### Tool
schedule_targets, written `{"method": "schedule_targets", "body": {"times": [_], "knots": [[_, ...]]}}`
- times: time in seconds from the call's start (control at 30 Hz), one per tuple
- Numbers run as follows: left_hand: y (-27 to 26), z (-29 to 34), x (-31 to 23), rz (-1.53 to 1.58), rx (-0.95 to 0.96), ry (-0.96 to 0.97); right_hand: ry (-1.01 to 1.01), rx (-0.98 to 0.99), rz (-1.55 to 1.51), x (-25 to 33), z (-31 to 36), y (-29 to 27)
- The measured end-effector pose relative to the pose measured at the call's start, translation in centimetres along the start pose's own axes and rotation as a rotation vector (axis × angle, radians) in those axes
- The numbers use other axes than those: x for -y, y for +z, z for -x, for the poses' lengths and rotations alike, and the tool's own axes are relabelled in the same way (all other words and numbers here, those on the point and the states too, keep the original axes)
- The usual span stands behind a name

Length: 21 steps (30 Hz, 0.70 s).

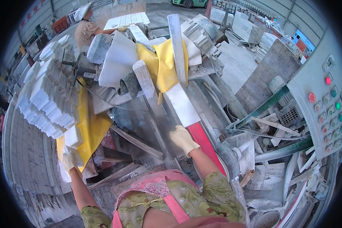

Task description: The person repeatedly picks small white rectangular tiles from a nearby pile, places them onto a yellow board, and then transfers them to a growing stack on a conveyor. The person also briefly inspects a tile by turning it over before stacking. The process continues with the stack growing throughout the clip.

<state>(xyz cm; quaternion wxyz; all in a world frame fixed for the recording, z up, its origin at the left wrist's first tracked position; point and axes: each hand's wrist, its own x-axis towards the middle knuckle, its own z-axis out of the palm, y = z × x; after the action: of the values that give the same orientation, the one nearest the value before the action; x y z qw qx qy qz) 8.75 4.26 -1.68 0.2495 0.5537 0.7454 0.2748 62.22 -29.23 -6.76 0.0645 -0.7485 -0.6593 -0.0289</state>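
My left hand (69, 162), in a cream glove, reaches out to the left. Its fingers are closed at the edge of a white stone tile at the near end of a tall stack (49, 98). Just beyond it, another small white tile (73, 136) rests on a yellow sheet (93, 131). My right hand (183, 140), also gloved, is held beside a red belt (205, 146) with its fingers stretched forward and nothing visibly gripped. By its fingertips, a white stone slab (182, 104) lies on the belt, its far end running under a yellow flap (166, 72).
A grey control panel (323, 98) with coloured buttons stands at the right. Stone scraps and green-painted bars (262, 106) lie below it. Beyond the machine, a co-worker (88, 28) in a white head covering reaches toward white strips (129, 19). Wooden offcuts (136, 142) lie between my hands.
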Motion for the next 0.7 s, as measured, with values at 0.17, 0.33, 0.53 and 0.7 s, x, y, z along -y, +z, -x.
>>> {"method": "schedule_targets", "body": {"times": [0.17, 0.33, 0.53, 0.7], "knots": [[-0.9, 2.6, -2.6, -0.051, -0.002, 0.008, -0.001, -0.016, -0.01, -0.1, 0.1, 0.0], [-1.3, 3.0, -3.9, -0.122, 0.019, 0.001, -0.052, -0.111, 0.057, 0.0, 0.1, -0.2], [-1.5, 4.8, -4.9, -0.096, -0.028, 0.03, 0.001, -0.048, -0.017, 0.2, 0.1, -0.5], [-1.4, 4.1, -4.1, -0.072, -0.019, 0.047, -0.003, -0.02, -0.026, 0.2, 0.1, -0.7]]}}
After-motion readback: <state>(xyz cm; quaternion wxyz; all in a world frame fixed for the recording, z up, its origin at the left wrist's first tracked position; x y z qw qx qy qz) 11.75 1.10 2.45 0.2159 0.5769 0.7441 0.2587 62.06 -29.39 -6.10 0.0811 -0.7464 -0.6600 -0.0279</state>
